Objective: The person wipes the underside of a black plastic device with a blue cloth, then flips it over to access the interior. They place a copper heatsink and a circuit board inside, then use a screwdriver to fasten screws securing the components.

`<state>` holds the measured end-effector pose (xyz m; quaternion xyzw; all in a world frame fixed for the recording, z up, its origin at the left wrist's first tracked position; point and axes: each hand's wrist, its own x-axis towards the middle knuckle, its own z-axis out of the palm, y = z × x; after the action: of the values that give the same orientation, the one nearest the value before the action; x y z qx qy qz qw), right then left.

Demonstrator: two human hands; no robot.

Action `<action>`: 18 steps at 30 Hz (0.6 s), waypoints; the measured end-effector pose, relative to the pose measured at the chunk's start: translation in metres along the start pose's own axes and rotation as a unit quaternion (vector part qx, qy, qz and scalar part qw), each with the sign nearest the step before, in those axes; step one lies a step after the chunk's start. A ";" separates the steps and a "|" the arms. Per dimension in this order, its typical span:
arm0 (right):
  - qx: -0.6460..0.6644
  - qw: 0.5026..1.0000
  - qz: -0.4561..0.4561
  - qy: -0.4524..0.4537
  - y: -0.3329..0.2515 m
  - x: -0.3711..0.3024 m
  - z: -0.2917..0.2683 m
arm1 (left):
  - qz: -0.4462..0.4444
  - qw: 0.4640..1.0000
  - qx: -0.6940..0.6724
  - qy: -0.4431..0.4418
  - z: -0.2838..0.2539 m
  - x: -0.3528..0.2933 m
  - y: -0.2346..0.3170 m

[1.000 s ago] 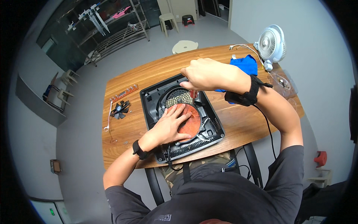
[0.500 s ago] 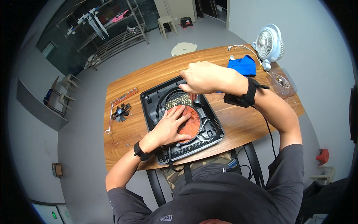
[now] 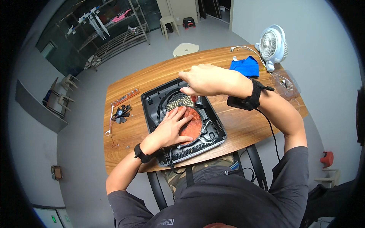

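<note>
A: Copper coil disc (image 3: 189,123) — item one. Location?

B: Inside the opened black appliance housing (image 3: 181,122), lying at the centre of the wooden table (image 3: 235,125). The disc lies flat in the housing's middle, just before the round perforated grille (image 3: 178,100).

A: Hands?

B: Left hand (image 3: 173,127) — spread flat, palm down on the disc, grasping nothing. Right hand (image 3: 203,79) — closed round a red-handled tool (image 3: 193,98), its tip standing at the far rim of the disc, beside the grille.

A: Change against half a second ago?

B: Little. The left palm stays pressed on the disc; the right hand has kept its place over the housing's far side. I judge the disc is being steadied while the tool works a fastening — a step mid-way, not finished.

A: Other entries?

B: Left of the housing: a small black fan (image 3: 121,113) with loose wire, and an orange strip (image 3: 125,97). Beyond the housing, to its right: a blue cloth (image 3: 245,65), a white desk fan (image 3: 272,45), a clear plastic container (image 3: 285,81). A black wrist unit (image 3: 247,102) with cable hangs on the right forearm.
</note>
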<state>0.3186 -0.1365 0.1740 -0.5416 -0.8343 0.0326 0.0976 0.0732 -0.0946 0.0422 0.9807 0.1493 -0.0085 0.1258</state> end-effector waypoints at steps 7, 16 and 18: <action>-0.039 0.996 -0.037 0.070 -0.002 -0.007 0.002 | -0.001 1.000 0.002 0.003 0.000 -0.001 -0.001; -0.035 0.999 0.005 -0.002 -0.006 -0.002 0.002 | 0.000 1.000 0.002 0.001 0.000 0.000 0.001; -0.058 0.998 0.006 0.022 -0.007 -0.003 0.003 | -0.002 1.000 0.001 0.001 -0.001 0.000 0.001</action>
<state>0.3126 -0.1425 0.1718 -0.5519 -0.8293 -0.0275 0.0837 0.0730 -0.0953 0.0437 0.9805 0.1516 -0.0080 0.1251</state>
